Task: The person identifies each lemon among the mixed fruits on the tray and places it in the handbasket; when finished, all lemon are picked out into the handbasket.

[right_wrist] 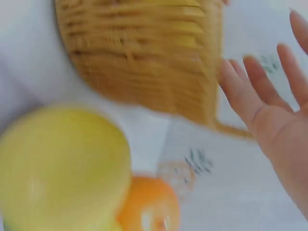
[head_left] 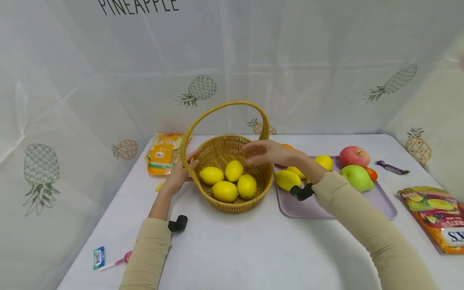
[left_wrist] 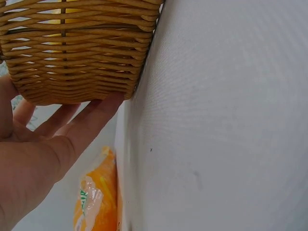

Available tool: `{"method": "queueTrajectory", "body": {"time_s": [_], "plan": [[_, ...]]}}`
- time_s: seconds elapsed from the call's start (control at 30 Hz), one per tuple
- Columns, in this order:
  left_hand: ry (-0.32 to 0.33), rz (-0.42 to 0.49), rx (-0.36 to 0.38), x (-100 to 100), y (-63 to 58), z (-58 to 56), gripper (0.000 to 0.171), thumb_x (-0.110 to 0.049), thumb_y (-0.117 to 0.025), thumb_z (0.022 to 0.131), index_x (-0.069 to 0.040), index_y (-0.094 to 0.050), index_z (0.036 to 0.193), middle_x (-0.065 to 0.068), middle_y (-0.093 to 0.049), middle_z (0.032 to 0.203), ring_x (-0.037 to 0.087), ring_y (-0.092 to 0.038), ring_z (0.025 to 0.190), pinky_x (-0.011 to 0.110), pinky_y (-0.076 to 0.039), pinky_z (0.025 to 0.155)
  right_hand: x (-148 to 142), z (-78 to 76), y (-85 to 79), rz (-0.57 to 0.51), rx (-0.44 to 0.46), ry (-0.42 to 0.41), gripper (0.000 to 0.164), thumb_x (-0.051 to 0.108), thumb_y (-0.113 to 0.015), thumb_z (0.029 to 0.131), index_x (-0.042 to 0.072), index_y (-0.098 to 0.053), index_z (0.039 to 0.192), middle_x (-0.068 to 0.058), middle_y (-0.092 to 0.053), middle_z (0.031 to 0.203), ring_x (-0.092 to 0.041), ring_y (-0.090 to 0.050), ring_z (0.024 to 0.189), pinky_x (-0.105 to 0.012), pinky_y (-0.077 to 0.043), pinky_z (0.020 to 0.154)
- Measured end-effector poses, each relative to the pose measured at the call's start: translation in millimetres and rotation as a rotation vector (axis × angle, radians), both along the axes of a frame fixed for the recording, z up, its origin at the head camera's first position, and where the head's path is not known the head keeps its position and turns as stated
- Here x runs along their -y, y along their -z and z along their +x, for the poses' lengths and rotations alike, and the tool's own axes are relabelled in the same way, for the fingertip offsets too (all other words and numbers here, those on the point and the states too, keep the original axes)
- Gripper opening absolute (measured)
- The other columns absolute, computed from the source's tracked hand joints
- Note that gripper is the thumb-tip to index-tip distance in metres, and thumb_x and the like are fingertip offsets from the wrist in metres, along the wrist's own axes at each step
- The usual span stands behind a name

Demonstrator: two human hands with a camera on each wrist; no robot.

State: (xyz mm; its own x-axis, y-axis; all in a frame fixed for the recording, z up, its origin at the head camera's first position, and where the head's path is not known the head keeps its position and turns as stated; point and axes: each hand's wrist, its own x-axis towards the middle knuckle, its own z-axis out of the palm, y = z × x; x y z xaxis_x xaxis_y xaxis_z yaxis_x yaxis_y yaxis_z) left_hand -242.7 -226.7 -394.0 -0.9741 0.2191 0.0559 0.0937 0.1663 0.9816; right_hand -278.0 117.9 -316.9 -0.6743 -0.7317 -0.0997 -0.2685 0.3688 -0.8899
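While the left hand lays extended fingers against the round woven basket, the empty right hand hovers, fingers loosely spread. Four smooth, oval lemons lie inside.

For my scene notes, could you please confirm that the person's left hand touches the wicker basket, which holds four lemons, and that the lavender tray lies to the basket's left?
Not quite: the head view shows the lavender tray to the basket's right. The left hand does touch the wicker basket, which holds four lemons.
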Motion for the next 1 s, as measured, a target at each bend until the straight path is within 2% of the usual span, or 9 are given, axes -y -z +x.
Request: {"method": "queueTrajectory", "body": {"time_s": [0.07, 0.13, 0.23, 0.4, 0.53, 0.67, 0.87, 1.0], "plan": [[-0.001, -0.001, 0.004, 0, -1.0, -0.8, 0.053, -0.025, -0.047, 0.104, -0.013, -0.031, 0.153, 0.018, -0.029, 0.154, 0.044, -0.04, 0.13, 0.057, -0.049, 0.088, -17, 3.3, -8.3, 0.03, -0.029, -0.013, 0.055, 0.027, -0.067, 0.093, 0.01, -0.046, 0.142, -0.01, -0.047, 0.143, -0.028, -0.045, 0.13, -0.041, -0.041, 0.104], [0.0, 0.001, 0.01, 1, -1.5, -1.6, 0.053, -0.025, -0.047, 0.104, -0.013, -0.031, 0.153, 0.018, -0.029, 0.154, 0.044, -0.041, 0.129, 0.057, -0.049, 0.088, -36, 6.8, -13.3, 0.046, -0.016, -0.009, 0.055, 0.027, -0.066, 0.094, 0.01, -0.046, 0.142, -0.011, -0.045, 0.144, -0.027, -0.045, 0.13, -0.043, -0.038, 0.106], [0.004, 0.004, 0.013, 2, -1.8, -2.3, 0.053, -0.025, -0.047, 0.104, -0.013, -0.031, 0.153, 0.016, -0.029, 0.154, 0.044, -0.04, 0.13, 0.058, -0.048, 0.088, -67, 11.5, -14.3, 0.061, -0.02, 0.023, 0.051, 0.025, -0.065, 0.094, 0.011, -0.047, 0.14, -0.011, -0.045, 0.144, -0.027, -0.044, 0.131, -0.048, -0.034, 0.107], [0.006, 0.0, 0.006, 3, -2.5, -1.8, 0.054, -0.026, -0.047, 0.104, -0.012, -0.03, 0.153, 0.016, -0.028, 0.155, 0.044, -0.04, 0.13, 0.058, -0.048, 0.088, -117, 17.6, -0.7, 0.069, -0.05, 0.092, 0.048, 0.021, -0.063, 0.095, 0.007, -0.048, 0.139, -0.013, -0.046, 0.143, -0.032, -0.041, 0.132, -0.055, -0.032, 0.106], [0.004, -0.007, 0.01, 2, -4.0, -0.1, 0.054, -0.025, -0.046, 0.104, -0.012, -0.028, 0.154, 0.016, -0.026, 0.156, 0.044, -0.039, 0.13, 0.058, -0.048, 0.089, -147, 25.3, 15.1, 0.087, -0.003, 0.158, 0.051, 0.022, -0.064, 0.095, 0.005, -0.046, 0.14, -0.015, -0.043, 0.145, -0.035, -0.04, 0.133, -0.054, -0.037, 0.104], [0.007, -0.005, 0.011, 1, -4.8, 1.2, 0.055, -0.027, -0.047, 0.104, -0.012, -0.028, 0.154, 0.017, -0.027, 0.155, 0.045, -0.04, 0.13, 0.057, -0.048, 0.089, -164, 33.1, 25.7, 0.138, 0.009, 0.219, 0.052, 0.025, -0.065, 0.093, 0.007, -0.048, 0.139, -0.014, -0.042, 0.145, -0.036, -0.041, 0.131, -0.051, -0.041, 0.101], [0.008, -0.006, 0.006, 0, -3.9, 0.9, 0.057, -0.029, -0.048, 0.103, -0.012, -0.028, 0.153, 0.018, -0.027, 0.155, 0.045, -0.04, 0.129, 0.056, -0.049, 0.088, -175, 40.0, 28.4, 0.209, -0.034, 0.215, 0.051, 0.025, -0.068, 0.091, 0.006, -0.052, 0.136, -0.017, -0.049, 0.139, -0.041, -0.044, 0.127, -0.052, -0.042, 0.1], [0.007, -0.001, 0.012, -1, -3.0, 0.1, 0.056, -0.028, -0.048, 0.103, -0.012, -0.028, 0.154, 0.018, -0.027, 0.155, 0.046, -0.04, 0.129, 0.058, -0.048, 0.089, -175, 45.9, 26.2, 0.299, -0.063, 0.211, 0.051, 0.03, -0.071, 0.089, 0.012, -0.056, 0.134, -0.014, -0.052, 0.135, -0.039, -0.046, 0.124, -0.052, -0.042, 0.099]]}}
